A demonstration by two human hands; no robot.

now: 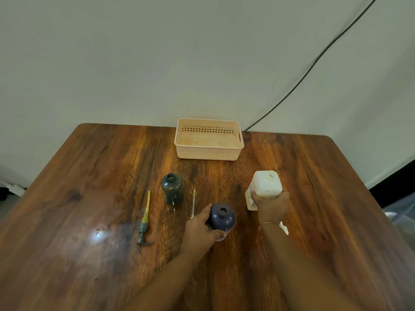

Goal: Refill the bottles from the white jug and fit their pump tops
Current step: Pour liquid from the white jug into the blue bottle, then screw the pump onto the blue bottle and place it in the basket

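Gripping the purple bottle point(222, 217) round its body with curled fingers and thumb, the left hand point(198, 228) held it upright near the middle of the wooden table point(89, 176), its mouth open and without a pump top. The right hand point(271, 205), fingers wrapped round the near side of the white jug point(266, 184), held the jug just right of the purple bottle, the two apart. Whether the jug's base rested on the table could not be told. A thin bracelet point(268, 222) circled the right wrist. A dark green translucent bottle point(171, 190) stood upright and uncapped, left of the purple bottle and nearer the far edge, touched by neither hand. A pump top with a yellow dip tube point(144, 221) lay flat to its left, head toward the near edge and tube pointing toward the far edge. A pale dip tube point(193, 202) lay between the two bottles, its near end hidden behind the left hand. A peach perforated basket point(208, 153) sat at the middle of the far edge, against the wall point(134, 63). A black cable point(314, 63) ran diagonally across that wall.
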